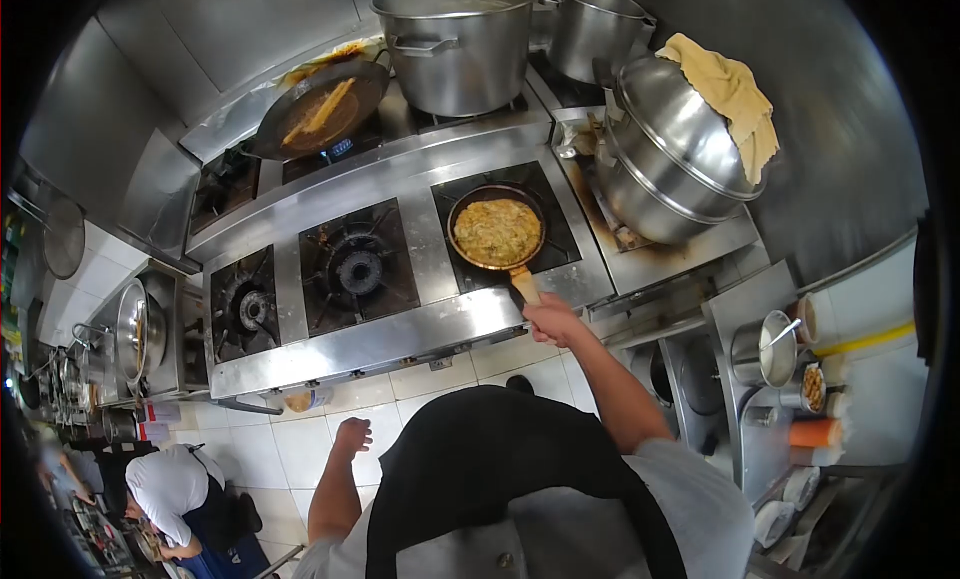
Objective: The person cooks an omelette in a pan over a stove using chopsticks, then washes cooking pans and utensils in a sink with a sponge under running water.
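Golden, patchy-browned food (497, 232) is covering most of the frying pan (497, 192), and the pan is sitting at 12 o'clock on the burner (562, 241) nearest the right end. What a firm hold we're seeing! The right hand (552, 322), at 1 o'clock, is wrapping its fingers round the pale handle (524, 285), which is pointing toward 5 o'clock. Down at 10 o'clock the left hand (352, 436) is hanging off the stove, fingers half-curled; I'm not telling how tightly, and I'm seeing nothing in it.

Doing this well, I'm thinking, is depending on keeping the pan level, watching the browning at the rim and turning the handle in small, smooth strokes, because the food is reaching close to the pan's wall.

Now the edges! The handle is overhanging toward the steel front rail (370, 351), so the forearm is needing to clear that lip. At 12 o'clock, beyond the pan, a tall stockpot (455, 74) is standing on the raised rear shelf; at 2 o'clock a domed pot (665, 109) under a yellow cloth (725, 89) is crowding that side. Room is opening toward 10 o'clock, where 2 uncovered burners, the middle (358, 272) and left (252, 309), are offering the widest sideways path.
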Action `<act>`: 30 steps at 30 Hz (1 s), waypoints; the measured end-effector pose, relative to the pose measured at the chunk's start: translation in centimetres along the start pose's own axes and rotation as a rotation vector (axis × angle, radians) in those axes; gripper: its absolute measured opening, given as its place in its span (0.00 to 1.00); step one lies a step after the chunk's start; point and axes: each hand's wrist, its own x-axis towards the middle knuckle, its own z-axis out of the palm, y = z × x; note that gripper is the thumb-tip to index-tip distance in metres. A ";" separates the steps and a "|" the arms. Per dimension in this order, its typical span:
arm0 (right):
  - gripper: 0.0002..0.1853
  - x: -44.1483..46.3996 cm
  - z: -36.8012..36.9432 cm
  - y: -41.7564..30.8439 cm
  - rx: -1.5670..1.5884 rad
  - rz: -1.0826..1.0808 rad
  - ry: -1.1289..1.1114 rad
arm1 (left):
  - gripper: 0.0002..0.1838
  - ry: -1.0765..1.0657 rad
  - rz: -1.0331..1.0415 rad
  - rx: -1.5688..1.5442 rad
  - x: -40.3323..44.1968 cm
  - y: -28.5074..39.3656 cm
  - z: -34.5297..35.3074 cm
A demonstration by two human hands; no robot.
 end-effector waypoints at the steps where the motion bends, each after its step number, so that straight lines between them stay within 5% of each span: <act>1: 0.05 0.6 -1.0 1.3 0.020 -0.002 -0.038 | 0.12 -0.071 0.038 0.183 0.0 0.3 0.7; 5: 0.06 4.1 -1.9 3.6 0.114 -0.056 -0.031 | 0.15 -0.114 0.492 0.536 1.5 0.7 4.8; 6: 0.06 4.6 -1.8 3.9 0.110 -0.051 -0.038 | 0.16 -0.083 0.312 0.373 -0.9 2.6 6.2; 8: 0.06 6.0 -1.4 3.5 0.236 -0.011 -0.008 | 0.17 -0.186 0.571 0.562 2.0 0.1 7.9; 9: 0.06 6.7 -1.4 3.9 0.235 -0.012 -0.015 | 0.18 -0.118 0.266 0.470 -2.0 3.2 9.2; 15: 0.13 7.8 -2.2 5.9 0.164 -0.037 -0.108 | 0.18 -0.140 0.278 0.517 -3.6 2.9 11.8; 17: 0.20 7.3 -3.6 8.3 0.697 -0.056 -0.235 | 0.16 -0.150 0.319 0.401 -2.0 0.0 11.7; 19: 0.25 4.2 -4.5 12.5 0.760 0.017 0.054 | 0.16 -0.243 0.523 0.632 -1.4 -1.9 10.0; 21: 0.24 3.4 -4.7 23.5 0.151 0.144 0.160 | 0.15 -0.297 0.652 0.804 -1.3 -2.4 8.1; 22: 0.30 4.9 -4.6 34.4 -0.266 -0.079 -0.033 | 0.15 -0.300 0.673 0.841 -1.2 -2.3 6.8; 23: 0.30 4.9 -3.7 34.8 -0.261 -0.085 -0.018 | 0.15 -0.294 0.685 0.863 -1.1 -2.4 5.6; 28: 0.36 -1.4 3.1 31.5 -0.052 0.697 -0.119 | 0.13 -0.217 0.733 0.957 0.2 -2.8 0.1; 29: 0.27 -2.4 2.7 25.7 -0.264 0.643 -0.031 | 0.12 -0.246 0.749 1.079 0.7 -3.5 -0.9; 30: 0.29 1.3 1.0 28.2 -0.126 0.572 0.199 | 0.12 -0.275 0.769 1.313 1.4 -3.7 -2.1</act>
